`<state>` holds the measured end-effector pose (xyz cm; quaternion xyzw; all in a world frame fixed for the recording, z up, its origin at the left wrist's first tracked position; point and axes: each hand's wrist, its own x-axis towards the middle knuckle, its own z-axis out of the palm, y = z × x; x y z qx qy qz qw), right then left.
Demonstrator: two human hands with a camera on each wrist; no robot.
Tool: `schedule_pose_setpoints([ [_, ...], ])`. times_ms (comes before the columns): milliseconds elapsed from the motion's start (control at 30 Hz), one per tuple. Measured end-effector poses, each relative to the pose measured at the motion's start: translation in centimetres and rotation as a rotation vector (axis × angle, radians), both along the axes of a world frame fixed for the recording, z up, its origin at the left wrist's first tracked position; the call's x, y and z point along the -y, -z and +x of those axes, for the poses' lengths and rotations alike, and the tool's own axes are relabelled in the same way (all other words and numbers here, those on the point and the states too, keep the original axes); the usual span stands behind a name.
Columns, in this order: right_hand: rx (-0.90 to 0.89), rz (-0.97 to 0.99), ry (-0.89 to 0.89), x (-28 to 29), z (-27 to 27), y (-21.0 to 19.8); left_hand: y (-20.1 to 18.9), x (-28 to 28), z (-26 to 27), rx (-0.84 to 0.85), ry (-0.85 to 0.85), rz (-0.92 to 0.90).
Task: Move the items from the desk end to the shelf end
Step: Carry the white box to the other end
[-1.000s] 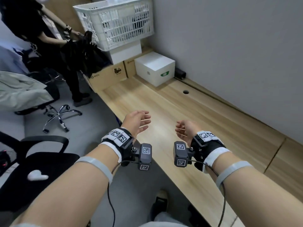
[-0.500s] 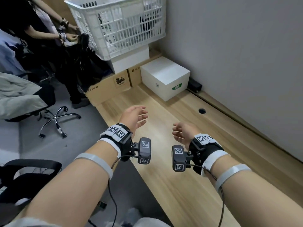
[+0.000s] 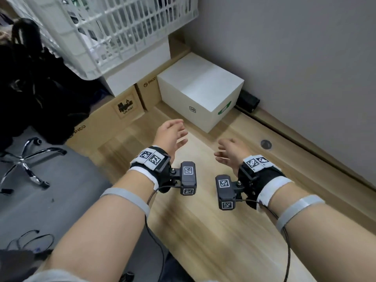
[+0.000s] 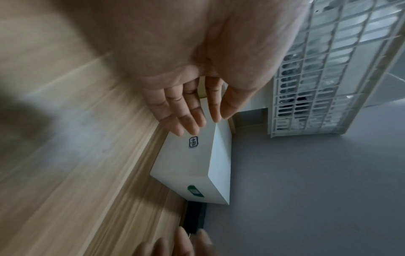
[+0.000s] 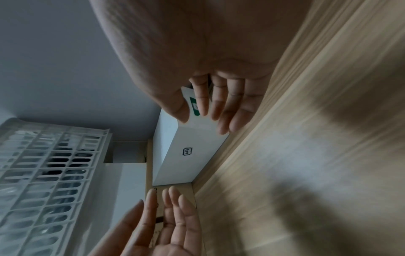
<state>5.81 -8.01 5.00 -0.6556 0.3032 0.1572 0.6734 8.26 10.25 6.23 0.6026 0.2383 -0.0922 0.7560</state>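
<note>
A white box (image 3: 200, 89) with a green label stands on the wooden desk (image 3: 203, 231) against the grey wall. My left hand (image 3: 173, 134) hovers open just short of the box's near left corner, palm facing inward. My right hand (image 3: 230, 152) is open too, a little nearer to me and to the right, palm facing the left hand. Neither hand touches the box. The left wrist view shows the box (image 4: 192, 166) beyond straight fingers (image 4: 184, 117). In the right wrist view the box (image 5: 186, 152) lies past the fingers (image 5: 221, 107).
Brown cardboard boxes (image 3: 122, 110) sit left of the white box, carrying another white box (image 3: 138, 72) and a white lattice basket (image 3: 105, 27). A black block (image 3: 247, 101) lies by the wall, with a cable hole (image 3: 266, 144) in the desk. An office chair base (image 3: 28, 159) stands on the floor.
I have moved closer along the desk; the white box and basket are much nearer. Both open hands have travelled forward toward the box.
</note>
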Motion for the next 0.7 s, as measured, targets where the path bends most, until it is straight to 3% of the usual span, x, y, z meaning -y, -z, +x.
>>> schedule_pose_setpoints([
  [200, -0.022, -0.01, 0.154, -3.2, 8.9, 0.7, 2.0, -4.1, 9.0, -0.079, -0.009, -0.04],
  [333, 0.0, 0.089, 0.229, -5.0, 12.3, 1.7, 3.5, -5.7, 12.9, -0.123, 0.018, -0.003],
  [600, 0.109, 0.096, 0.495, -5.5, 13.8, 5.2, 5.5, -6.4, 19.1, -0.167, 0.076, 0.129],
  [700, 0.125, 0.037, 0.517, -5.2, 13.9, 5.6, 5.1, -6.1, 20.6, -0.193, 0.114, 0.177],
])
